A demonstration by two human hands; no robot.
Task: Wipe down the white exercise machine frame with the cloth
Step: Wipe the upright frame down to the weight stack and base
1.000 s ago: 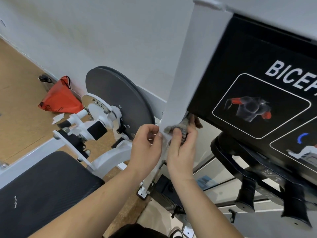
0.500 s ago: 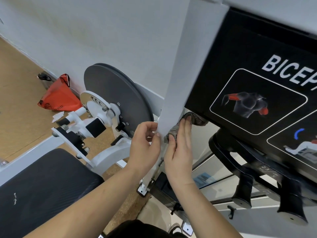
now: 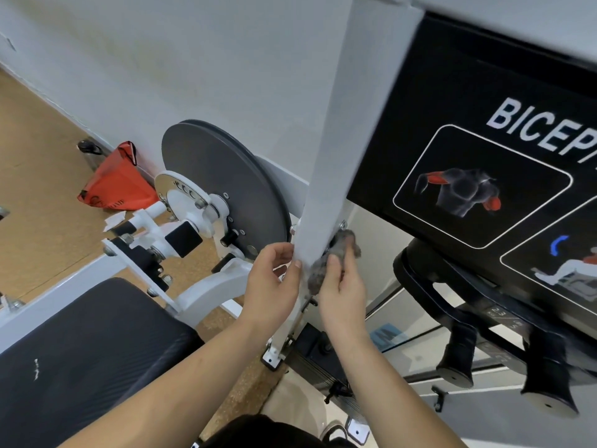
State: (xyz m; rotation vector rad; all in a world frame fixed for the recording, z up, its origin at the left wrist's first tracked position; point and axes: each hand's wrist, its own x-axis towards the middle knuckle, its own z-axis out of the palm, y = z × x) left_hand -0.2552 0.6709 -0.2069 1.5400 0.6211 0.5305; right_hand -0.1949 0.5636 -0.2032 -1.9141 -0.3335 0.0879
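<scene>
We have the grey cloth [image 3: 344, 248] bunched against the right side of the white upright post [image 3: 339, 150], low down. Our right hand [image 3: 344, 287] pinches it there, thumb over it, fingers fairly straight (how far they wrap behind is hard to tell). Our left hand [image 3: 271, 284] grips the post's left edge, fingers curled. The post's long axis runs up and away from both hands, so the wipe should follow it.

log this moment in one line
step: wipe frame | right hand: holds cloth against frame post | left hand: grips post
</scene>
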